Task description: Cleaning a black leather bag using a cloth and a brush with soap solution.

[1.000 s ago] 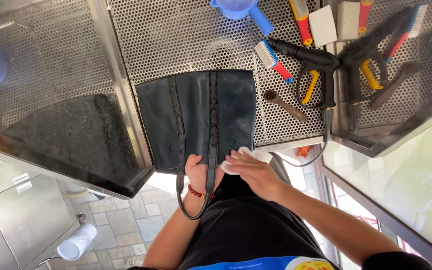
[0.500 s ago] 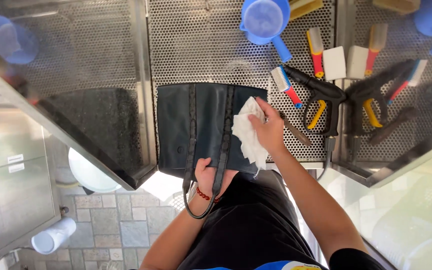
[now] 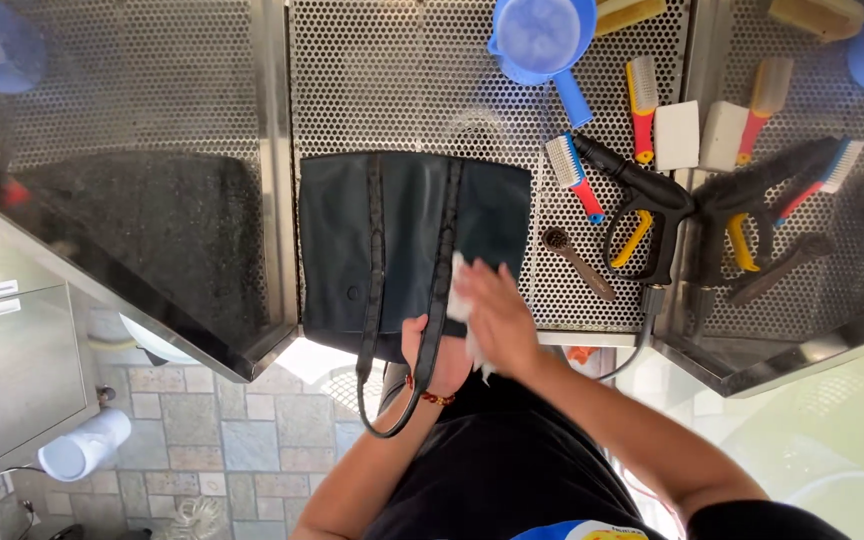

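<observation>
Change: the right hand (image 3: pixel 497 315) has come back from the far right part of the bag toward its near edge, carrying the white cloth (image 3: pixel 459 300) with it; the view has shifted slightly.
Work surface: a perforated steel table (image 3: pixel 422 90) fills the far part of the scene, with glossy side panels (image 3: pixel 142 240) left and right.
Bag: a dark handbag (image 3: pixel 402 235) lies flat at the middle of the table, its near edge at the table's rim, its two long straps (image 3: pixel 377 250) running toward the person and hanging off the edge.
Left hand: the left hand (image 3: pixel 437 350), with a red bead bracelet at the wrist, rests on the bag's near edge, fingers closed around one strap.
Right hand: just right of the left hand, fingers spread and pressed flat on the white cloth against the bag.
Spray gun: a black and yellow spray gun (image 3: pixel 642 215) lies right of the bag.
Scoop: a blue plastic scoop (image 3: pixel 542 40) sits far from the bag.
Brushes: red and yellow handled brushes (image 3: pixel 642 105) and two white blocks (image 3: pixel 677 135) lie at far right.
</observation>
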